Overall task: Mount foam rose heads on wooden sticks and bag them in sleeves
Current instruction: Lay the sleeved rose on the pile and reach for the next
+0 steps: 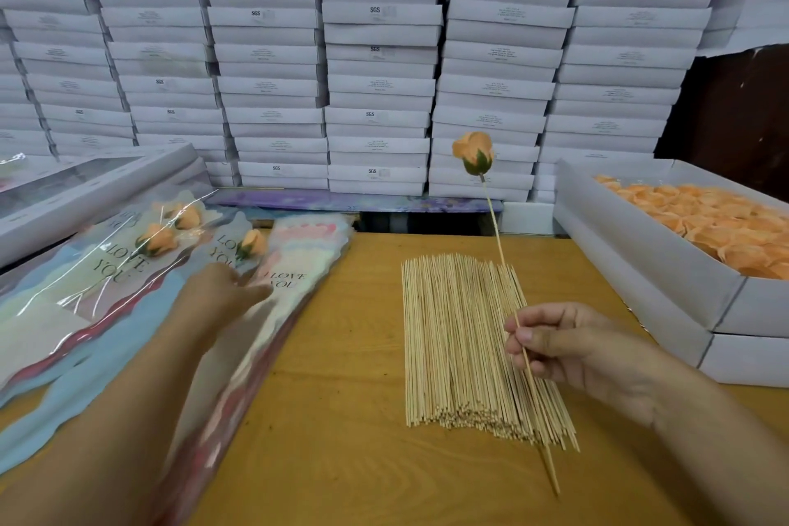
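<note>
- The right hand [568, 348], at the lower right of the frame, is pinching a wooden stick [508, 286] between thumb and curled fingers, so its grip is closing on the stick.
- An orange foam rose head [473, 152] is sitting on that stick's upper tip, held up above the counter [341, 419], with the stick tilting slightly.
- The left hand [222, 290], at centre left, is reaching onto the stack of printed sleeves [294, 269], its fingers extending flat in a spread grip.
- Three bagged roses [160, 239] are lying in sleeves at the left.
- A bundle of loose sticks [461, 346] is lying on the counter in the middle.
- A white box [640, 252] of orange rose heads is standing at the right.
</note>
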